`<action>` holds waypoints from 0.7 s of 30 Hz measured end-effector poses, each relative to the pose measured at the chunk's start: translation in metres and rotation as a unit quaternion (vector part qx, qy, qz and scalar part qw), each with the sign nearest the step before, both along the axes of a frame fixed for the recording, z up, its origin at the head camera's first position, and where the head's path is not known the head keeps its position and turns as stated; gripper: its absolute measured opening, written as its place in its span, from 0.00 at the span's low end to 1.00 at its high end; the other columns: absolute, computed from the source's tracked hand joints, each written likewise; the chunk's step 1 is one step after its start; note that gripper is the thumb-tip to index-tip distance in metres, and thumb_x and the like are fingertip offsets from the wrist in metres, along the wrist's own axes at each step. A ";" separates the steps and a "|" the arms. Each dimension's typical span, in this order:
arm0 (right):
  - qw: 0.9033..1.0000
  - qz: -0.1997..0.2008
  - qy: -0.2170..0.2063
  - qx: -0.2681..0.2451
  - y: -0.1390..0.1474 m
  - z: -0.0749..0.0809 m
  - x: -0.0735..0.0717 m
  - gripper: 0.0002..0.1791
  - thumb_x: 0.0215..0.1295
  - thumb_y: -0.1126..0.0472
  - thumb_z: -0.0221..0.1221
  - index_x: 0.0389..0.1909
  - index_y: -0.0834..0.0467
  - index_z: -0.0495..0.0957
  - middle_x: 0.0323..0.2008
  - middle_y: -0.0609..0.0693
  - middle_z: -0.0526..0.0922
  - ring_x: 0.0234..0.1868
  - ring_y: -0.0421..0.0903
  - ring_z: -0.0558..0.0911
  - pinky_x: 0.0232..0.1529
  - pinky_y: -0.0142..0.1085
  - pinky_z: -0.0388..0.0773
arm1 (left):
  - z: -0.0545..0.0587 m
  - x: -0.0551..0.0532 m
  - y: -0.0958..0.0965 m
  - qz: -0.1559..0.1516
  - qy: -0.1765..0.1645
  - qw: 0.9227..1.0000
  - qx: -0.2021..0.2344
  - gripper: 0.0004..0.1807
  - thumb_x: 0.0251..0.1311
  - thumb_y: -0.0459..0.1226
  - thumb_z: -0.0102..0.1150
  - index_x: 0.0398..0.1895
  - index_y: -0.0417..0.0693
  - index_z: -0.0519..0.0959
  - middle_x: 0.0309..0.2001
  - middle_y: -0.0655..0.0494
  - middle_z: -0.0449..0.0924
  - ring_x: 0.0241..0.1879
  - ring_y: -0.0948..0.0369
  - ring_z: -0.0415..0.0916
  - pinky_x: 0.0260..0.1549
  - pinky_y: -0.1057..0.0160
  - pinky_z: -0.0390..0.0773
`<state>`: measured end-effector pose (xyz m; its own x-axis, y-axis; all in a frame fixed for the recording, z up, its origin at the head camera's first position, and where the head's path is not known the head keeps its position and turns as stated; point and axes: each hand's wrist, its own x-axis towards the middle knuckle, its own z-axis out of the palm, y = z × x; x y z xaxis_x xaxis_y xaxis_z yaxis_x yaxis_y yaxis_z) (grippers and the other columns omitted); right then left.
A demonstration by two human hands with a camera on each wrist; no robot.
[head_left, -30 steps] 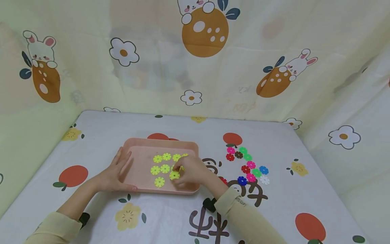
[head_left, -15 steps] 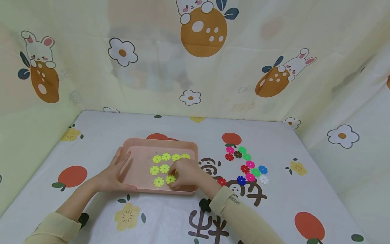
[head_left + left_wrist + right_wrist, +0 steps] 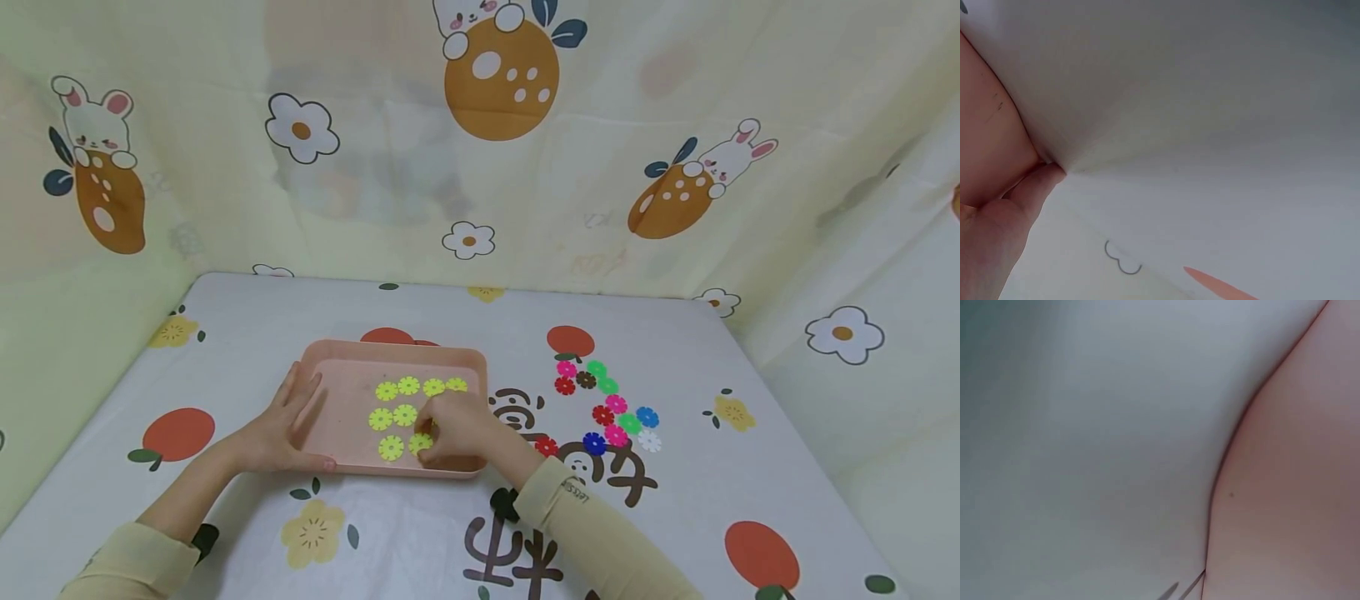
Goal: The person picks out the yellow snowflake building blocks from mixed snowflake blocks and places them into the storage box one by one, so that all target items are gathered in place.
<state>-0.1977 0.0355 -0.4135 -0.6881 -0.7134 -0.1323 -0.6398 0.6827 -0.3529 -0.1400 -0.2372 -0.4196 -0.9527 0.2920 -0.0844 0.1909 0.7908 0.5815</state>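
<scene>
A pink rectangular tray lies on the table, with rows of yellow interlocking snowflake discs in its middle and right part. My left hand spans the tray's near left corner, straight fingers on the left side, thumb along the front rim. In the left wrist view, a finger of that hand presses against the tray wall. Over the right part of the tray, my right hand has curled fingers and pinches a yellow disc in the front row, partly covering it.
Right of the tray lies a loose scatter of discs in pink, red, green, brown, blue and white, among them a green disc. One red disc sits close to my right wrist. A printed curtain hangs behind the table.
Over the second, my right hand has moved slightly left and toward me, bringing a yellow disc into the front row. It has hardly moved lately. The left hand stays on the tray.
</scene>
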 end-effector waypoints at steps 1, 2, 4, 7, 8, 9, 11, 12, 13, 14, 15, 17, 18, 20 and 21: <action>1.000 0.000 -0.002 -0.002 0.000 0.000 0.000 0.14 0.45 0.49 0.69 0.33 0.49 0.84 0.24 0.35 0.77 0.28 0.35 0.71 0.31 0.26 0.68 | 0.000 0.000 0.000 0.000 -0.001 1.000 0.000 0.67 0.33 0.58 0.71 0.71 0.41 0.41 0.69 0.36 0.22 0.65 0.33 0.35 0.51 0.32 0.58; 1.000 0.000 -0.003 -0.004 0.000 0.000 0.000 0.14 0.45 0.49 0.69 0.34 0.50 0.84 0.24 0.36 0.78 0.28 0.35 0.71 0.31 0.26 0.68 | 0.000 0.000 0.000 0.000 -0.001 1.000 0.000 0.67 0.33 0.58 0.71 0.71 0.41 0.41 0.69 0.35 0.22 0.65 0.33 0.35 0.50 0.32 0.58; 1.000 0.000 -0.005 -0.006 0.001 0.001 0.000 0.15 0.45 0.49 0.69 0.35 0.50 0.84 0.25 0.36 0.78 0.29 0.35 0.71 0.32 0.26 0.69 | 0.001 0.000 0.000 0.000 -0.002 1.000 0.000 0.67 0.33 0.58 0.71 0.71 0.41 0.41 0.69 0.35 0.22 0.65 0.33 0.35 0.50 0.32 0.58; 1.000 -0.006 -0.013 -0.010 0.003 0.001 0.000 0.16 0.46 0.49 0.69 0.37 0.50 0.84 0.28 0.36 0.79 0.29 0.35 0.71 0.33 0.26 0.69 | 0.001 0.000 0.001 0.000 -0.002 1.000 -0.001 0.67 0.33 0.58 0.71 0.71 0.42 0.41 0.69 0.35 0.22 0.65 0.33 0.34 0.50 0.32 0.59; 1.000 -0.009 -0.016 -0.011 0.004 0.001 0.001 0.16 0.46 0.49 0.69 0.37 0.50 0.84 0.28 0.36 0.80 0.30 0.35 0.71 0.32 0.26 0.69 | 0.001 0.001 0.001 0.000 -0.002 1.000 -0.002 0.67 0.33 0.58 0.71 0.71 0.42 0.41 0.69 0.36 0.22 0.65 0.33 0.34 0.50 0.32 0.59; 1.000 -0.011 -0.018 -0.014 0.004 0.001 0.001 0.17 0.46 0.49 0.69 0.38 0.50 0.84 0.29 0.36 0.80 0.30 0.35 0.71 0.32 0.26 0.69 | 0.001 0.001 0.001 0.000 -0.002 1.000 -0.002 0.67 0.33 0.58 0.71 0.71 0.42 0.40 0.69 0.36 0.22 0.65 0.34 0.34 0.50 0.32 0.59; 0.999 -0.018 -0.024 -0.022 0.006 0.002 0.001 0.17 0.45 0.49 0.69 0.38 0.50 0.84 0.30 0.36 0.80 0.29 0.35 0.72 0.31 0.26 0.69 | 0.001 0.000 0.002 0.001 -0.002 1.000 -0.005 0.67 0.33 0.58 0.71 0.71 0.43 0.40 0.69 0.36 0.22 0.65 0.34 0.34 0.50 0.32 0.59; 0.999 -0.021 -0.026 -0.026 0.007 0.002 0.001 0.18 0.45 0.49 0.70 0.38 0.51 0.84 0.30 0.36 0.80 0.29 0.35 0.72 0.29 0.25 0.69 | 0.001 0.000 0.002 0.001 -0.003 1.000 -0.005 0.67 0.33 0.59 0.71 0.71 0.43 0.40 0.69 0.36 0.22 0.65 0.34 0.34 0.50 0.32 0.59; 0.999 -0.024 -0.028 -0.031 0.008 0.003 0.002 0.18 0.44 0.49 0.70 0.38 0.51 0.84 0.30 0.36 0.80 0.29 0.35 0.72 0.28 0.25 0.70 | 0.001 0.000 0.002 0.002 -0.005 1.000 -0.004 0.67 0.33 0.59 0.71 0.71 0.43 0.40 0.69 0.36 0.21 0.65 0.34 0.34 0.50 0.32 0.59; 0.999 -0.025 -0.026 -0.033 0.008 0.003 0.002 0.18 0.44 0.49 0.70 0.38 0.51 0.84 0.30 0.36 0.81 0.29 0.35 0.72 0.28 0.25 0.70 | 0.002 0.000 0.002 0.002 -0.005 1.000 -0.004 0.67 0.33 0.59 0.71 0.71 0.42 0.40 0.69 0.36 0.21 0.65 0.33 0.34 0.50 0.32 0.59; 0.999 -0.025 -0.020 -0.034 0.009 0.003 0.002 0.18 0.44 0.49 0.70 0.38 0.50 0.84 0.31 0.36 0.81 0.29 0.35 0.72 0.28 0.25 0.70 | 0.002 0.000 0.001 0.003 -0.007 1.000 -0.004 0.67 0.33 0.59 0.71 0.71 0.42 0.40 0.69 0.36 0.21 0.65 0.33 0.34 0.50 0.32 0.59; 0.999 -0.031 -0.018 -0.036 0.011 0.005 0.002 0.19 0.44 0.48 0.69 0.39 0.50 0.84 0.31 0.35 0.81 0.30 0.35 0.72 0.29 0.25 0.70 | 0.002 0.001 0.001 0.005 -0.012 1.000 -0.006 0.67 0.33 0.59 0.70 0.71 0.42 0.40 0.69 0.36 0.21 0.65 0.34 0.33 0.50 0.32 0.59; 0.999 -0.033 -0.018 -0.038 0.013 0.006 0.003 0.20 0.44 0.48 0.69 0.40 0.50 0.83 0.32 0.36 0.81 0.31 0.35 0.72 0.30 0.25 0.70 | 0.003 0.001 0.001 0.005 -0.015 1.000 -0.006 0.67 0.33 0.59 0.70 0.71 0.43 0.39 0.69 0.36 0.21 0.65 0.33 0.34 0.50 0.31 0.59; 0.998 -0.042 -0.020 -0.041 0.016 0.008 0.003 0.20 0.45 0.48 0.69 0.41 0.49 0.83 0.33 0.36 0.81 0.33 0.36 0.73 0.31 0.26 0.71 | 0.003 0.001 0.000 0.007 -0.019 1.000 -0.012 0.68 0.33 0.60 0.70 0.71 0.43 0.39 0.69 0.36 0.21 0.65 0.34 0.33 0.50 0.32 0.59; 0.997 -0.048 -0.025 -0.045 0.018 0.009 0.003 0.20 0.45 0.48 0.68 0.41 0.49 0.83 0.33 0.36 0.81 0.33 0.37 0.74 0.31 0.26 0.71 | 0.004 0.001 0.000 0.008 -0.021 1.000 -0.016 0.68 0.33 0.60 0.70 0.71 0.44 0.39 0.69 0.36 0.21 0.65 0.34 0.33 0.50 0.32 0.59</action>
